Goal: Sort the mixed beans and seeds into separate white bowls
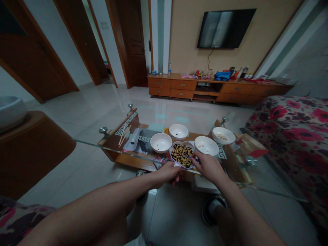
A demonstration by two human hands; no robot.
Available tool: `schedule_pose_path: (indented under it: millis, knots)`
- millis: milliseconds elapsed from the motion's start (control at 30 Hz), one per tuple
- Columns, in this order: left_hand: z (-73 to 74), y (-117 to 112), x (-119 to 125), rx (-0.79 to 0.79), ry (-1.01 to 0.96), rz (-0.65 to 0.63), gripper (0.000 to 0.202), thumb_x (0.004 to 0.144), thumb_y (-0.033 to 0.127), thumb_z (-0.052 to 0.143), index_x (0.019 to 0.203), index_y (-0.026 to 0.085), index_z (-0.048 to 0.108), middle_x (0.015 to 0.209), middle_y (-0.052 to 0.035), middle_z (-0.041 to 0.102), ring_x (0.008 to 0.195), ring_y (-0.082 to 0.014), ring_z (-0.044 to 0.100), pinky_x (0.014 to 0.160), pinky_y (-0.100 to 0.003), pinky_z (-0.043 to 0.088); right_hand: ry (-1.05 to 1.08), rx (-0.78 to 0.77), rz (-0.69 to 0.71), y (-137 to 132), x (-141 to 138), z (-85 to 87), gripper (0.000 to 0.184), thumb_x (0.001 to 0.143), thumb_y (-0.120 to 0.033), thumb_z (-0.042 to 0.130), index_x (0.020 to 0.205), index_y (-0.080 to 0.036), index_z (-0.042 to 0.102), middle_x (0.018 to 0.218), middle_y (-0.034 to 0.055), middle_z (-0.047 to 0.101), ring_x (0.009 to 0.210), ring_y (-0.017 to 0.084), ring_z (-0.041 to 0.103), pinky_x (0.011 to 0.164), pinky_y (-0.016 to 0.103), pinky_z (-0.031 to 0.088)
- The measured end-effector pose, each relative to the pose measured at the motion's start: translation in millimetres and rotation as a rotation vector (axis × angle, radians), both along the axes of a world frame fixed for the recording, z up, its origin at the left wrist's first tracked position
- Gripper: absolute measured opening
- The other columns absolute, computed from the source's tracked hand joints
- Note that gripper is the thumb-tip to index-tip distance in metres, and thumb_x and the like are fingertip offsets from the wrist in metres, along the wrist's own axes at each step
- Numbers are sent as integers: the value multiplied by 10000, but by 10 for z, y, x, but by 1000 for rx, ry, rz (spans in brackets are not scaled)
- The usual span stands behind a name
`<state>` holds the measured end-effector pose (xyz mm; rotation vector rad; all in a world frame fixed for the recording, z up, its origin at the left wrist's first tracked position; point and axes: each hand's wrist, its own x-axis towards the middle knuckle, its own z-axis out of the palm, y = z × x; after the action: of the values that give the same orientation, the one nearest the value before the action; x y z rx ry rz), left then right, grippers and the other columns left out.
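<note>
A bowl filled with mixed yellow and black beans (182, 154) stands at the near edge of the glass table. My left hand (169, 172) is closed at its near rim, thumb on top and fingers curled below. My right hand (205, 165) pinches a thin purplish utensil (188, 156) whose tip reaches into the beans; its exact kind is too small to tell. Around the beans stand a left white bowl (161, 143) and a back white bowl (178, 132), each with a few dark beans. A right white bowl (206, 146) has a few pale beans, and a far-right bowl (223, 136) holds more pale pieces.
Wooden chopsticks (124, 136) lie on the left of the glass table (153, 118). Below the glass, a shelf holds a roll (135, 136) and papers. A red-and-brown box (252, 145) is at the right, near a flowered sofa cover (289, 126). My feet are under the table.
</note>
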<state>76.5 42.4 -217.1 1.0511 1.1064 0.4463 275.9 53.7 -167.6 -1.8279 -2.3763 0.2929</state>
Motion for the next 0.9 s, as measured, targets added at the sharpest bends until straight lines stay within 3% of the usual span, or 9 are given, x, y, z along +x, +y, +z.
schedule_pose_path:
  millis: [467,900]
  knots:
    - [18,-10,-10,19,-1,-21,104,817,255,506,745,190,543,503,26,513,403,-104,421,407,-213,338,-35,59,15,-23,-18,45,269,981,-375,404,1003,-231,631,844,52,724,755,186,661,582,256,291]
    - [47,-19,-5,5,-4,-16,114,819,278,536,742,194,535,509,39,505,396,-95,415,417,-202,342,-104,195,-519,-43,39,209,353,974,-460,380,1041,-242,649,815,99,715,713,242,661,561,281,347]
